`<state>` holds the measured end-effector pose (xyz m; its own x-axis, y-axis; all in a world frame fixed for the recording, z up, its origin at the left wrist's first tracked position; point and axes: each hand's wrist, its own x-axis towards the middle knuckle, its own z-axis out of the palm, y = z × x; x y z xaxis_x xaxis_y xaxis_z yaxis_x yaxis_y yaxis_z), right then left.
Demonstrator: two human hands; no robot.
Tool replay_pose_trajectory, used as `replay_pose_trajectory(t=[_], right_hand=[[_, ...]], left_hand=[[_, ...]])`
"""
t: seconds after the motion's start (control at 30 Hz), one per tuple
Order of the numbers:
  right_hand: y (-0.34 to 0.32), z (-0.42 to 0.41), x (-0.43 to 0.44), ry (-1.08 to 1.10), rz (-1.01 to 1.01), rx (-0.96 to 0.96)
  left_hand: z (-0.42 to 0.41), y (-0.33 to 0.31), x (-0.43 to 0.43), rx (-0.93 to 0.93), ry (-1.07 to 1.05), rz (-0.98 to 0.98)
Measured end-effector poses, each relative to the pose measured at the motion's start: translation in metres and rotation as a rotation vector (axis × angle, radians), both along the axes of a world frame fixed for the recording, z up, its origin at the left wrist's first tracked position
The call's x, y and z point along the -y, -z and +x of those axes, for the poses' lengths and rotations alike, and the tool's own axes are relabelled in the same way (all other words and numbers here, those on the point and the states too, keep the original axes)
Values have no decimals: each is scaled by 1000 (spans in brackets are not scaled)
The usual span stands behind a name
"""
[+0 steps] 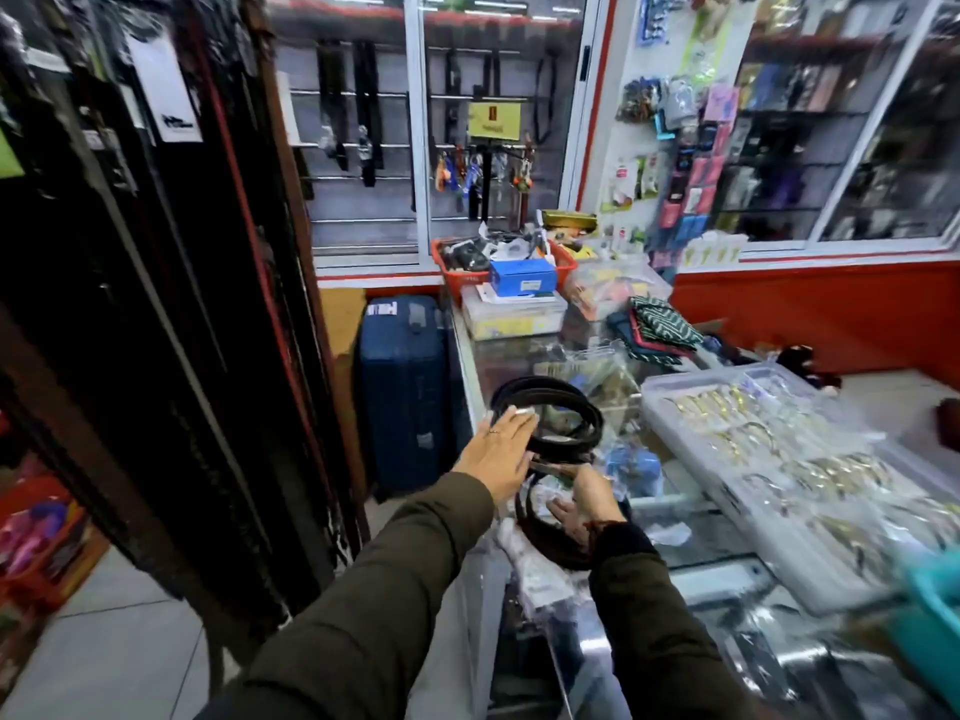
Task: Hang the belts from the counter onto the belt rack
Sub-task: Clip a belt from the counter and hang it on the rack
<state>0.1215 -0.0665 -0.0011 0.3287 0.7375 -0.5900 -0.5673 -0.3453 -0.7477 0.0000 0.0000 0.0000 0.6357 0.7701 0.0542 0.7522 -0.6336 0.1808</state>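
Note:
Dark coiled belts [561,413] lie on the glass counter [696,517] near its left edge. My left hand [498,452] rests flat against the left side of the upper coil, fingers spread. A second dark coil [545,537] sits closer to me, and my right hand [587,504] lies on it with the fingers around its top strand. The belt rack [171,330], full of hanging dark belts, stands at the left.
A clear tray of gold jewellery [779,459] covers the counter's right side. A blue suitcase [402,387] stands on the floor beside the counter. A red basket [467,270], a blue box [522,277] and folded cloths [657,330] crowd the far end.

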Motion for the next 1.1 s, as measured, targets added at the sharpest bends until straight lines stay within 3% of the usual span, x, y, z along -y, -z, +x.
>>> replay_pose_trajectory(t=[0.1, 0.27, 0.47, 0.63, 0.77, 0.9, 1.1], right_hand=[[15, 11, -12, 59, -17, -121], [29, 13, -18, 131, -23, -68], [45, 18, -19, 254, 69, -71], [29, 13, -16, 229, 197, -118], [3, -1, -17, 192, 334, 183], [-17, -18, -23, 19, 448, 443], [-46, -64, -26, -358, 639, 774]], left_hand=[[18, 3, -4, -130, 20, -13], [30, 10, -12, -165, 8, 26], [30, 7, -11, -4, 50, 11], [15, 7, -5, 246, -20, -16], [1, 5, 4, 526, -146, -16], [-22, -3, 18, 755, -270, 23], [-80, -7, 34, 783, -358, 43]])
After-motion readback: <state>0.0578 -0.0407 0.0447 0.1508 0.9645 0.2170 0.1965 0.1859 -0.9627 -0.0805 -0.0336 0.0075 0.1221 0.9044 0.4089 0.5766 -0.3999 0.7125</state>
